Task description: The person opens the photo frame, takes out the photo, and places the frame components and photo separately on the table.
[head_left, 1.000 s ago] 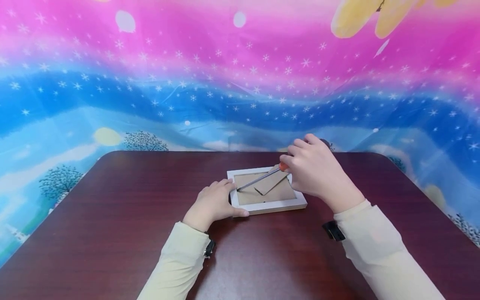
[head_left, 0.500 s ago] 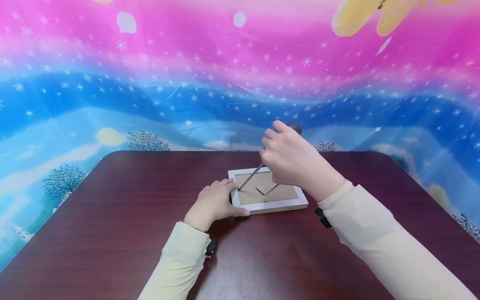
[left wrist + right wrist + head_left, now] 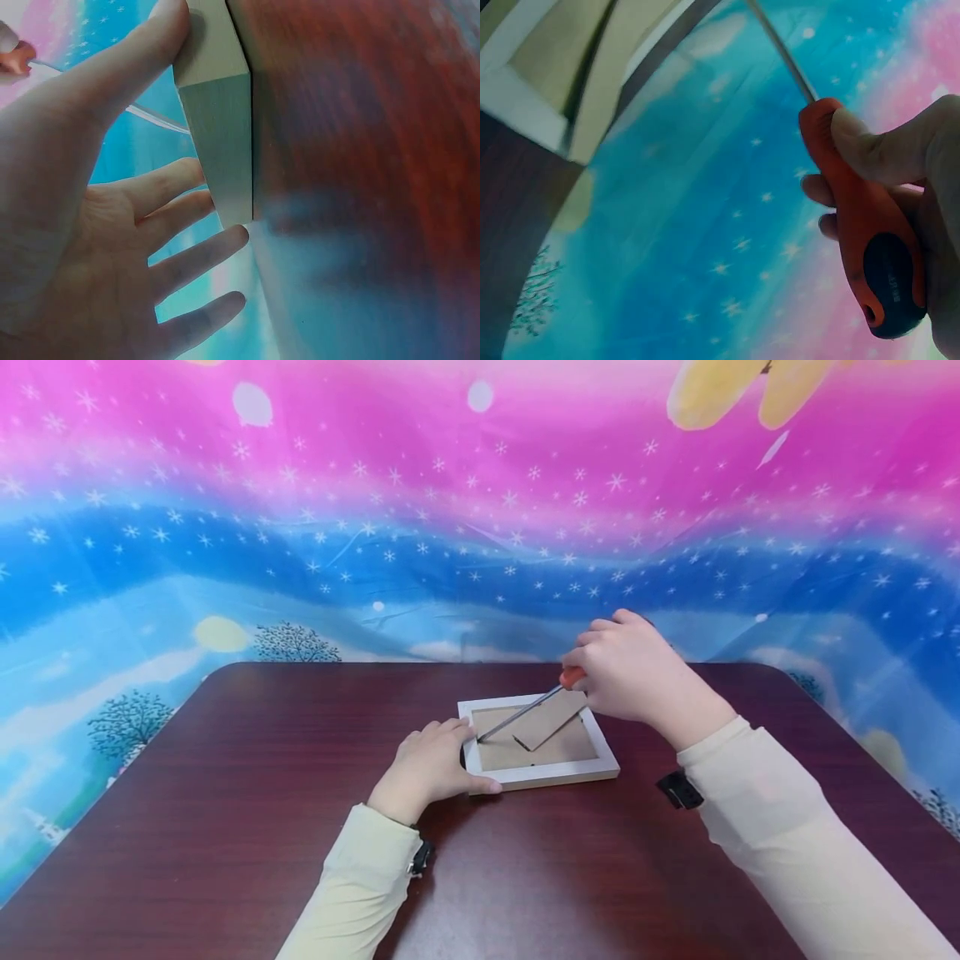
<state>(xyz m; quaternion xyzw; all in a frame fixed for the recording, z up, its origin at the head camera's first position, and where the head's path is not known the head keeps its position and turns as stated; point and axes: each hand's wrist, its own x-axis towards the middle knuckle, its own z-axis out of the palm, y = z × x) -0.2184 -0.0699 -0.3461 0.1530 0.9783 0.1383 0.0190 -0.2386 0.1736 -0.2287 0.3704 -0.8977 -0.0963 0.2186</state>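
A white picture frame (image 3: 558,772) lies on its face, its brown backing board (image 3: 573,749) upward. A brown stand flap (image 3: 557,717) slants up from the board. My left hand (image 3: 427,768) braces the frame's near left corner, its thumb along the near side and its straight, spread fingers at the left side. My right hand (image 3: 637,672) grips a screwdriver (image 3: 866,214) by its orange-red and black handle, thumb near the shaft end. The metal shaft (image 3: 521,710) slopes down to the left, its tip at the inner left edge of the frame, close to my left fingers.
The dark reddish-brown table (image 3: 247,810) extends around the frame on all sides. A pink and blue cloth (image 3: 420,568) with snowflakes hangs behind it. Black wrist straps (image 3: 681,789) show at the cream sleeves (image 3: 772,810).
My right hand swings left and raises the screwdriver steeper, then tips it back to the right and lower. The tip stays at the frame's left inner edge. My left hand stays put.
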